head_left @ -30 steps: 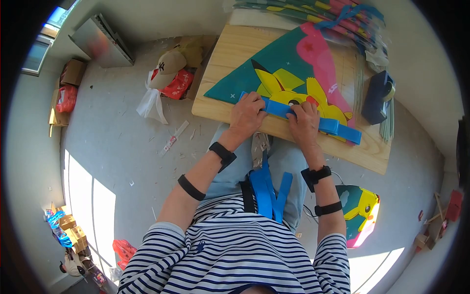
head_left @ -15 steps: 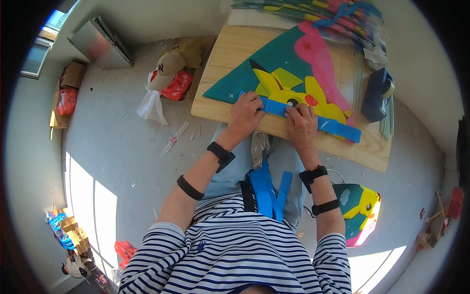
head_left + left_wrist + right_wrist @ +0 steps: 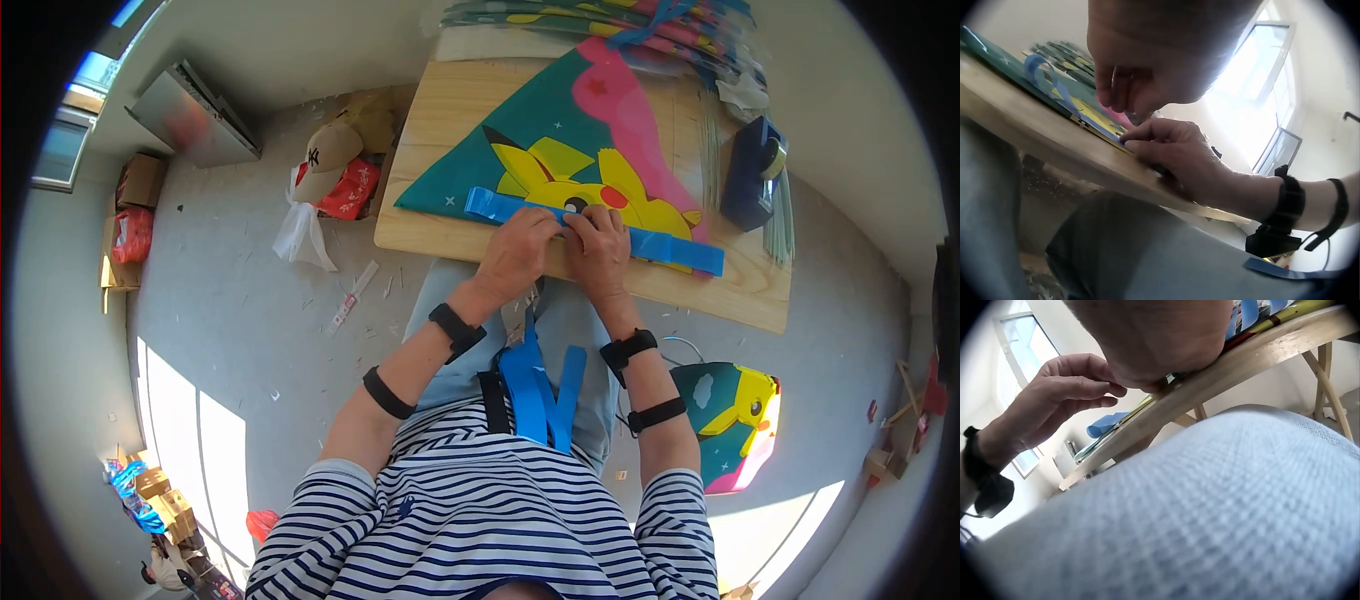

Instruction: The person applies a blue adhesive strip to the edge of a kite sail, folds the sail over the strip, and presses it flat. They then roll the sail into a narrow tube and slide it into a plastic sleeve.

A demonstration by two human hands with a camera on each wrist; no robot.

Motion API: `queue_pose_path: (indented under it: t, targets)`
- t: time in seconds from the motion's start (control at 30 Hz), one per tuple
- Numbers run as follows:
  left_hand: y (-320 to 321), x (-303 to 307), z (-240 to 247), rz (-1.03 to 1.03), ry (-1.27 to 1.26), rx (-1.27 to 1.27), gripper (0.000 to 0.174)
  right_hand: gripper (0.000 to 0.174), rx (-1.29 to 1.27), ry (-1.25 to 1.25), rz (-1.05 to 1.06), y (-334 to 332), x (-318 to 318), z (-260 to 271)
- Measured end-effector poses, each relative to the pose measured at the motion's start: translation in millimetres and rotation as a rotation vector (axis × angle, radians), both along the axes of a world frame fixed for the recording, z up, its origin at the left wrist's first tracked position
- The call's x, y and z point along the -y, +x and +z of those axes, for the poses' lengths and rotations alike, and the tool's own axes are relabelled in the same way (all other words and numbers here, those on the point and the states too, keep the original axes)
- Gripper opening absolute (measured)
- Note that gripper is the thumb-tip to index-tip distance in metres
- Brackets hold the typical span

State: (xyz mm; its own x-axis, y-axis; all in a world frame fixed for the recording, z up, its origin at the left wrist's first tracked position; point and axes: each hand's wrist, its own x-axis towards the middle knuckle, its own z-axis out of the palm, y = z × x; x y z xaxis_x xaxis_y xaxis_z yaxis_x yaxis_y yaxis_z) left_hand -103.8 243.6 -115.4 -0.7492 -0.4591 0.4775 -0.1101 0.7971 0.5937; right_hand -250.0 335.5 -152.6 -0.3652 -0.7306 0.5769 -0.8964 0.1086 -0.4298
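A triangular green and pink printed sheet [image 3: 560, 110] with a yellow cartoon character lies on the wooden table [image 3: 430, 232]. Along its near edge runs a flat blue strip [image 3: 670, 248], its left end raised off the sheet. My right hand [image 3: 600, 250] pinches the strip near its middle against the sheet's edge; the left wrist view shows its thumb and index finger [image 3: 1141, 139] there. Just left of it is my left hand [image 3: 520, 245], over the strip. In the right wrist view this left hand [image 3: 1066, 394] has loosely bent fingers with a gap before the thumb.
A dark blue tape dispenser [image 3: 752, 175] and thin rods [image 3: 779, 225] stand at the table's right. Bundled printed sheets [image 3: 600, 18] lie at the back. More blue strips [image 3: 530, 390] hang over my lap. A second printed sheet [image 3: 735, 430] is low on the right.
My left hand has left the strip's left part and moved right, close to the right hand. The strip's left end now lifts up. The head view has shifted slightly.
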Motion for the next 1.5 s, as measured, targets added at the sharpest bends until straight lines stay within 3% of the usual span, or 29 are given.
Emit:
queue_pose_path:
  t: [0.17,0.5,0.6,0.77,1.0,1.17,1.5]
  targets:
    - [-9.3,10.4,-13.7,-0.011,-0.058,0.15,0.016,0.016,0.061,-0.003,0.02,-1.4,1.4,-0.3]
    - [-16.1,10.4,-14.2,0.066,-0.069,0.192,0.007,0.017,0.161,-0.06,0.087,-13.2,-5.7,-5.9]
    - [-16.2,10.3,-15.4,0.065,-0.098,0.193,0.007,0.017,0.057,-0.029,0.12,-24.8,-18.3,-2.5]
    - [-15.9,8.9,-11.2,0.051,-0.085,0.174,0.006,0.018,-0.269,0.052,-0.062,-54.5,-54.9,18.7]
    - [-16.7,7.5,-8.4,0.043,-0.104,0.179,0.005,0.016,-0.377,0.049,-0.153,-86.4,-84.2,24.1]
    - [-17.8,6.5,-7.7,0.048,-0.151,0.139,0.003,0.013,-0.071,-0.01,-0.189,-92.6,-79.9,13.7]
    - [-17.3,6.0,-7.3,0.049,-0.134,0.151,0.001,0.017,0.132,0.001,-0.271,-90.0,-96.8,28.0]
